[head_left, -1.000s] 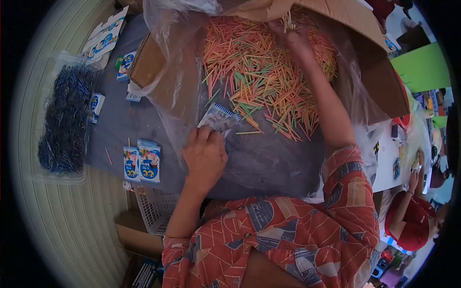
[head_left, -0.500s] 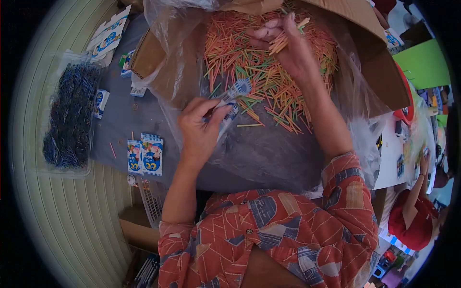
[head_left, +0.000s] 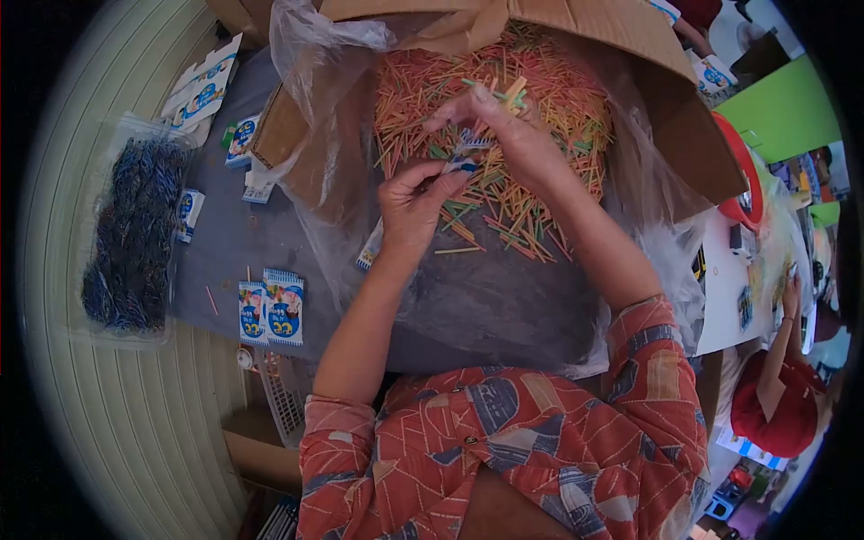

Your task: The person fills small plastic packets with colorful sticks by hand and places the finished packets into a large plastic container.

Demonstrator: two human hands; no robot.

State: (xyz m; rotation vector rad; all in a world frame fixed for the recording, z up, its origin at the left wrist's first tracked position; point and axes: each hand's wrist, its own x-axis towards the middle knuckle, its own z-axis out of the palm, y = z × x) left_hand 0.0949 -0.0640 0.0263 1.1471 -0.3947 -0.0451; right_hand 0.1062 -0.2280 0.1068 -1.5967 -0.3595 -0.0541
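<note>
Over the heap of coloured sticks (head_left: 567, 135), in the head view, both hands meet. The left hand (head_left: 409, 202) pinches a small blue-and-white packet (head_left: 463, 155) by its edge, fingers closed tight on it. The right hand (head_left: 504, 135) sits just beyond, fingers curled shut round a small bundle of sticks (head_left: 508, 90). The packet lies between the two hands, nearer the left fingertips. The bundle's long axis runs from the packet up toward the cardboard box (head_left: 666, 99), with its free ends poking past the knuckles. The packet looks thin and crinkled, and is partly hidden. Two more packets (head_left: 270, 306) lie well apart on the tabletop (head_left: 220, 243).
</note>
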